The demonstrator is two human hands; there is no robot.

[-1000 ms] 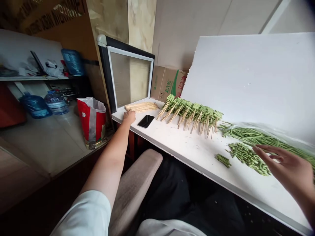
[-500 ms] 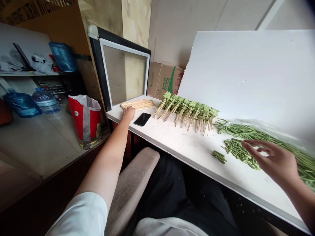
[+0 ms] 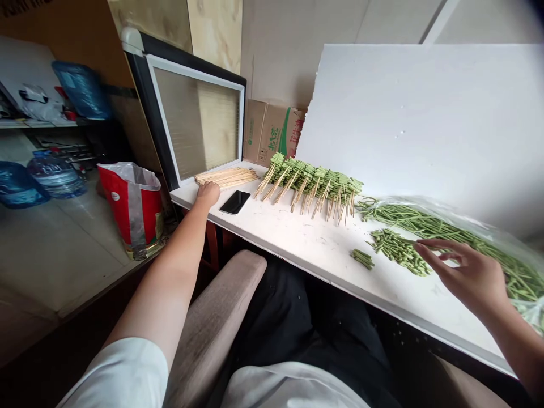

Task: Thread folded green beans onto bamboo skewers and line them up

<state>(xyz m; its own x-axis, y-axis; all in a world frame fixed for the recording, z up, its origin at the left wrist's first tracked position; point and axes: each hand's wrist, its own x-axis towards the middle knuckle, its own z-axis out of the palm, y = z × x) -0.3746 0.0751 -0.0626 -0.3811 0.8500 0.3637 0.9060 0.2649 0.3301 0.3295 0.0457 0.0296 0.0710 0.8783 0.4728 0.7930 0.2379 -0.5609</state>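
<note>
The left hand touches the near left end of the pale, slender wooden skewers, lying left to right on the white worktop; its grip I cannot tell. The right hand, well apart, seemingly pinches a short green bean piece.

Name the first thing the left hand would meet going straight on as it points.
The pile of thin, pale wooden skewers, right at the left hand; they may already touch, contact is unclear. Past it, probably the upright, see-through rectangular panel in a white-and-black frame.
</note>
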